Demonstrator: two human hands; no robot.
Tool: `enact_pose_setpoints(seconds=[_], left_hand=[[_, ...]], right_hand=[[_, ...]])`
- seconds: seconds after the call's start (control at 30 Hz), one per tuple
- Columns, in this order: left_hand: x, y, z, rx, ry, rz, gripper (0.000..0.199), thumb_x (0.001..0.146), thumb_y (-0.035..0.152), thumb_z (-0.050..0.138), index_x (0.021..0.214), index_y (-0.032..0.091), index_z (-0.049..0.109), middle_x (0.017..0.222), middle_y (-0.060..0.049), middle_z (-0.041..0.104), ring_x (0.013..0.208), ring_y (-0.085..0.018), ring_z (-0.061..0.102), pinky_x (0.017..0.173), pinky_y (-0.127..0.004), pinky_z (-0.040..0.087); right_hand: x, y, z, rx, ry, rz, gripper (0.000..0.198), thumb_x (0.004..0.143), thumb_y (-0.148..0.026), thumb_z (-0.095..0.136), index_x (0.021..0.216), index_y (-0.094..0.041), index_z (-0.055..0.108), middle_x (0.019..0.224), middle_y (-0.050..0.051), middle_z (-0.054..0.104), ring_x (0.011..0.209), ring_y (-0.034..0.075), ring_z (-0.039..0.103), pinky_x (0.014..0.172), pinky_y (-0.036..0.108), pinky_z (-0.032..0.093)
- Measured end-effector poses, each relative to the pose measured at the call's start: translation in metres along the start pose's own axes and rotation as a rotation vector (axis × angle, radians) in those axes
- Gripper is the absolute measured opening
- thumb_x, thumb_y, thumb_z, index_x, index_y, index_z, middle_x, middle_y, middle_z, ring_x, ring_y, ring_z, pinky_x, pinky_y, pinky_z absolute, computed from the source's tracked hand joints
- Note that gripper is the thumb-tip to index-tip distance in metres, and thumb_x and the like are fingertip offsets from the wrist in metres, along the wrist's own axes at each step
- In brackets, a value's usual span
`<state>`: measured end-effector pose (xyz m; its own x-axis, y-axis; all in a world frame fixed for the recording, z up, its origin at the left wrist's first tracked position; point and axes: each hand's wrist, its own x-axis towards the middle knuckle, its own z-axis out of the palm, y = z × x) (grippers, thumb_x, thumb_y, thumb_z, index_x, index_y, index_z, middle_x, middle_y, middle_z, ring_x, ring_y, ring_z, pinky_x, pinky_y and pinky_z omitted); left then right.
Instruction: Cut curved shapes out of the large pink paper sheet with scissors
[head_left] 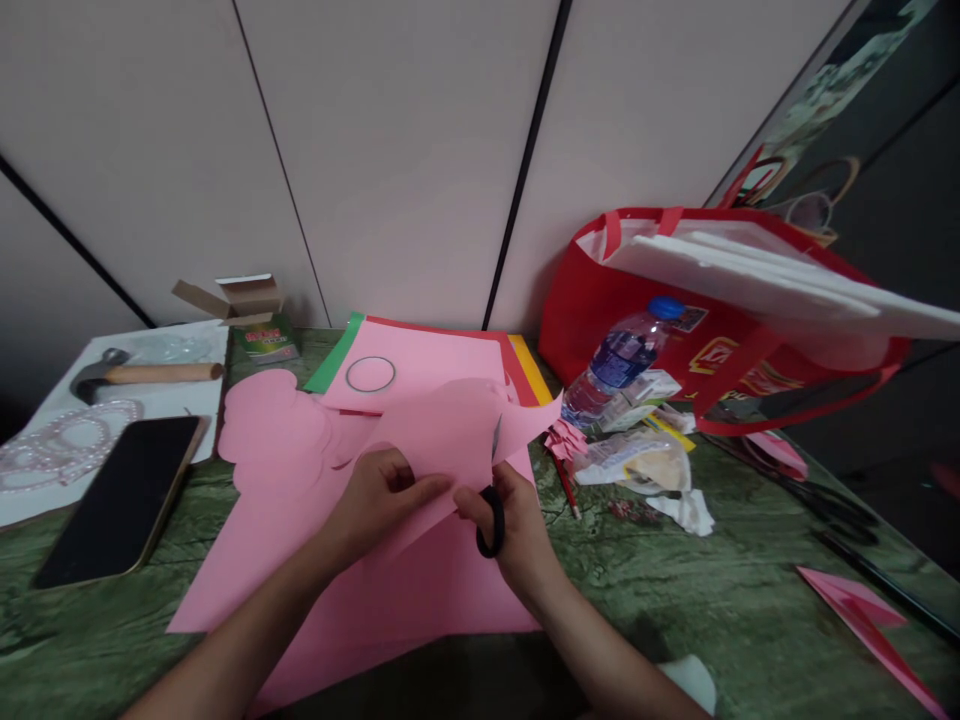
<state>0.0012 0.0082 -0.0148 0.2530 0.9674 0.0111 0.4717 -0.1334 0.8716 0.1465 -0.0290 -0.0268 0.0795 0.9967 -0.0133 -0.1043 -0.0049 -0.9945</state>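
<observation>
My left hand [382, 500] pinches the lower edge of a sheet of pink paper [442, 430], lifted above other pink sheets. In my right hand [514, 520] is a pair of scissors [491, 520], thumb through a black handle loop. The blades show in part against the raised sheet, where a strip curls away to the right. Cut pink paper shapes with scalloped edges [274, 430] lie left of my hands. Beneath both hands spread larger pink sheets [420, 600].
A phone [124, 500], a hammer [150, 373] and a small open box [262, 335] are at the left. To the right stand a water bottle [619, 360] and a red bag [720, 350] with white boards. Wrappers [637, 460] and black-handled scissors [832, 505] lie in front.
</observation>
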Motion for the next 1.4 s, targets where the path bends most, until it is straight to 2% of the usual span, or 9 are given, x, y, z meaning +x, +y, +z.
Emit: enact_pose_setpoints(seconds=[0.27,0.4,0.67,1.07,1.4], left_hand=[[-0.0001,0.0004,-0.0007,-0.024,-0.018,0.005,0.031,0.068,0.040,0.060,0.051,0.015,0.057,0.052,0.003,0.046,0.050,-0.011,0.043,0.046,-0.022,0.035],[0.0003,-0.0019,-0.0012,-0.062,-0.066,0.031,0.028,0.070,0.040,0.060,0.058,0.016,0.063,0.057,0.002,0.054,0.055,-0.012,0.048,0.048,-0.022,0.037],[0.0006,-0.0025,-0.0005,-0.096,-0.079,0.064,0.025,0.073,0.036,0.059,0.058,0.017,0.067,0.054,0.002,0.056,0.052,-0.011,0.048,0.047,-0.021,0.036],[0.0013,-0.0047,-0.0013,-0.105,-0.045,-0.004,0.026,0.069,0.039,0.061,0.056,0.016,0.059,0.051,0.003,0.052,0.049,-0.011,0.047,0.045,-0.022,0.035],[0.0027,-0.0045,-0.0047,-0.098,-0.006,-0.013,0.026,0.065,0.039,0.063,0.054,0.016,0.056,0.050,0.004,0.051,0.048,-0.011,0.047,0.043,-0.022,0.034]], right_hand=[[-0.0009,0.0011,-0.0002,-0.015,0.011,0.003,0.031,0.061,-0.043,0.069,0.071,-0.017,0.054,0.052,-0.003,0.054,0.046,0.011,0.045,0.044,0.022,0.035],[-0.0004,0.0031,-0.0013,-0.015,0.001,0.001,0.031,0.062,-0.043,0.069,0.070,-0.017,0.052,0.052,-0.003,0.054,0.047,0.011,0.046,0.044,0.022,0.037],[-0.0012,0.0044,-0.0002,-0.006,-0.004,0.011,0.035,0.062,-0.048,0.067,0.068,-0.018,0.050,0.050,-0.004,0.052,0.047,0.012,0.050,0.045,0.023,0.039],[-0.0003,0.0079,-0.0003,0.028,0.000,0.053,0.033,0.063,-0.044,0.067,0.065,-0.019,0.047,0.046,-0.005,0.050,0.046,0.013,0.053,0.045,0.023,0.041],[0.0004,0.0042,0.0013,0.025,0.013,0.102,0.025,0.061,-0.033,0.066,0.060,-0.019,0.045,0.043,-0.007,0.048,0.044,0.012,0.052,0.043,0.022,0.038]])
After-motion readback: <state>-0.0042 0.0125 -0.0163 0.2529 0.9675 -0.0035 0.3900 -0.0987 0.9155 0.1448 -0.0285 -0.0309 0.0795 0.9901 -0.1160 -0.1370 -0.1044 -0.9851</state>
